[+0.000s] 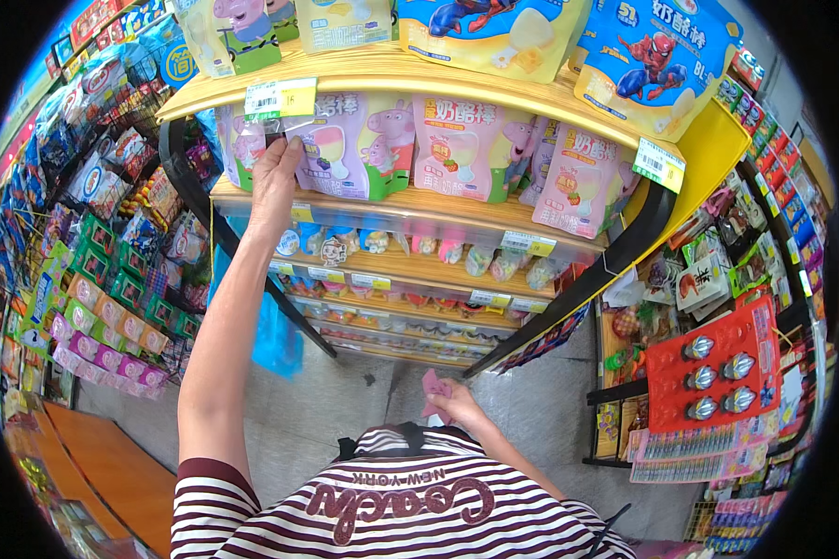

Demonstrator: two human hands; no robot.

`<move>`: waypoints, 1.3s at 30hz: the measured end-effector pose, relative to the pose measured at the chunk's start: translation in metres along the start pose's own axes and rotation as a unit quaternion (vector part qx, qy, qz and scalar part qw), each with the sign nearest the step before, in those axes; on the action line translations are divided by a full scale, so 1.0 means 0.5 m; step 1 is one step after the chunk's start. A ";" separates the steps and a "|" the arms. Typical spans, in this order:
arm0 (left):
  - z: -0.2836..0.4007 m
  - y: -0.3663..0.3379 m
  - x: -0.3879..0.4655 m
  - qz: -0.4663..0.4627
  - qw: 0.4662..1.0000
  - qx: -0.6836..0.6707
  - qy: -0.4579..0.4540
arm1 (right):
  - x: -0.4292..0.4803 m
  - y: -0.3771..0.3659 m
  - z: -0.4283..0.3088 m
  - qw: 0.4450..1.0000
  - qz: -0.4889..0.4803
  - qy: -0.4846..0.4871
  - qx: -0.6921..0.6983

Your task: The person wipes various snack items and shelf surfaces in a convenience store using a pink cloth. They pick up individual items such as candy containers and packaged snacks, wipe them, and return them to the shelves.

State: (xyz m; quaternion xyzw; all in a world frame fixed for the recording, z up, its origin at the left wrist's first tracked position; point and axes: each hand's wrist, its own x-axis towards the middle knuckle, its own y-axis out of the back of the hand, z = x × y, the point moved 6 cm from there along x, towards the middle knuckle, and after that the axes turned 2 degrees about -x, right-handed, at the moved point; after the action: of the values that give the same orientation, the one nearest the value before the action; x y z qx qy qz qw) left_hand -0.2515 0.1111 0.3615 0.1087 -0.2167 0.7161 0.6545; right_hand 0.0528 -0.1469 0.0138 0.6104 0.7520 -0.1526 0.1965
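Note:
My left hand (277, 164) is raised to the upper shelf unit, its thumb and fingertips at the lower end of a price tag holder (280, 100) on the wooden top shelf edge (433, 82). Whether the fingers pinch the dark piece under the tag I cannot tell. Behind the fingers stand purple snack pouches (346, 143) with cartoon pigs on the second shelf. Pink pouches (454, 147) stand to their right. Low in front of my body, my right hand (461, 405) grips a crumpled pink cloth (435, 391).
Blue-and-yellow pouches (493, 31) stand on the top shelf. Lower shelves (391, 262) hold small candy containers. A black frame leg (531, 328) slopes down at the right. Packed snack racks line the left, with green boxes (98, 234). At right hangs a red card (713, 370) with silver items.

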 end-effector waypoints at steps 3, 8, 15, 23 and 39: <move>0.021 -0.011 -0.012 0.031 0.999 0.005 -0.028 | 0.003 -0.015 -0.008 0.999 -0.015 0.046 -0.024; 0.040 -0.011 -0.011 0.085 0.994 -0.038 -0.064 | -0.002 -0.019 -0.002 0.998 -0.040 0.012 -0.055; 0.041 -0.003 -0.009 0.148 0.981 0.016 -0.126 | 0.005 -0.030 0.007 0.997 -0.052 0.023 -0.044; 0.009 -0.017 -0.028 0.153 0.970 0.128 -0.140 | -0.014 -0.025 0.011 0.997 -0.060 0.011 -0.039; 0.018 -0.041 -0.124 0.113 0.846 0.487 -0.186 | -0.025 -0.056 0.000 0.992 -0.106 0.004 -0.070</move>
State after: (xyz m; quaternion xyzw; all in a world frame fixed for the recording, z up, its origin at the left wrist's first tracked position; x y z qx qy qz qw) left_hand -0.2251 0.0526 0.3456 0.5195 0.0308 0.7649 0.3796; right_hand 0.0275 -0.1636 0.0194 0.5130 0.8218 -0.1174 0.2185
